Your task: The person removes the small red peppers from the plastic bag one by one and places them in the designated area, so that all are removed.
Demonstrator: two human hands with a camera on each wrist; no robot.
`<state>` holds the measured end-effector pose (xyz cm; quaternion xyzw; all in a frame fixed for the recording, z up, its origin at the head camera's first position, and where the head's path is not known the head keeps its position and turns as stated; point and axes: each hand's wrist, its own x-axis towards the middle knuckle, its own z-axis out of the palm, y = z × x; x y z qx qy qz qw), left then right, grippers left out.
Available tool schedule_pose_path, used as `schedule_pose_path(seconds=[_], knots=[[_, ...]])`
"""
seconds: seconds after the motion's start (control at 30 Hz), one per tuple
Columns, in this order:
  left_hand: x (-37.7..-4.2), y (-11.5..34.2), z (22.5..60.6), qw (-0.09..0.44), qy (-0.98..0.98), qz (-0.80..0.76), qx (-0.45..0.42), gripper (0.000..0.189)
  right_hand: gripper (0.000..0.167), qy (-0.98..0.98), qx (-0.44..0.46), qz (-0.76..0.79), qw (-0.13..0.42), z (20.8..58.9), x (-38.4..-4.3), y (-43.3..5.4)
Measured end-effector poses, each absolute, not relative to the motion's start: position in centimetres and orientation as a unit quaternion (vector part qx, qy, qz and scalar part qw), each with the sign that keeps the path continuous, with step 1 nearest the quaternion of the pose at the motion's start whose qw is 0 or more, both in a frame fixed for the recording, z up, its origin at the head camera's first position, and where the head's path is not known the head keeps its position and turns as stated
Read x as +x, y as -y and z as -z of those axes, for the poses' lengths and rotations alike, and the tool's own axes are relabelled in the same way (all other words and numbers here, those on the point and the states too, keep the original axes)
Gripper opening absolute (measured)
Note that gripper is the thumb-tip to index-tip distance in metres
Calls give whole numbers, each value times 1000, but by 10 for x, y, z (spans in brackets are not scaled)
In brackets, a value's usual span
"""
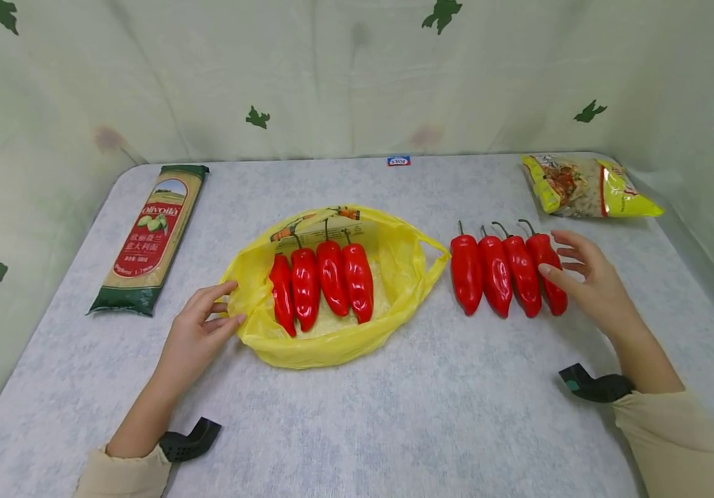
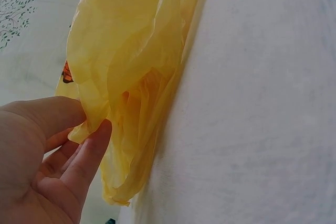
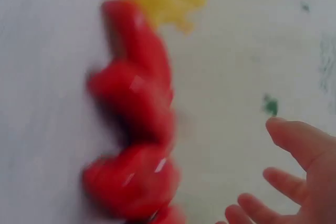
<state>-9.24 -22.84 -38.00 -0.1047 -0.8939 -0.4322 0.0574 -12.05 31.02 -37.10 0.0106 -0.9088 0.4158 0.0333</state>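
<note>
A yellow plastic bag (image 1: 394, 321) lies with its mouth held wide, and several red peppers (image 1: 332, 280) show side by side inside it. At its left rim my left hand (image 1: 201, 328) pinches the plastic; in the left wrist view, thumb and fingers grip a fold of the bag (image 2: 126, 40). To the right of the bag, several more red peppers (image 1: 466, 277) form a row, stems pointing away. My right hand (image 1: 596, 287) is beside the rightmost pepper (image 1: 557, 294), fingers spread. The right wrist view shows blurred peppers (image 3: 136, 98) apart from that hand.
A pasta packet (image 1: 145, 242) lies at the left of the table (image 1: 406, 429). At the back right is a yellow-and-clear food packet (image 1: 587, 188). A small blue-and-red label (image 1: 398, 161) sits at the back edge, before a pale curtain (image 1: 357, 76).
</note>
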Motion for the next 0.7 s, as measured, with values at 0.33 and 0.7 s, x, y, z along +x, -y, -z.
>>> schedule_pose_path(seconds=[0.33, 0.7], knots=[[-93, 228, 379, 59, 893, 433, -106, 54, 61, 864, 168, -461, 111, 311, -108, -216], [-93, 229, 381, 58, 892, 436, -103, 54, 55, 814, 289, -501, 58, 334, -133, -147]])
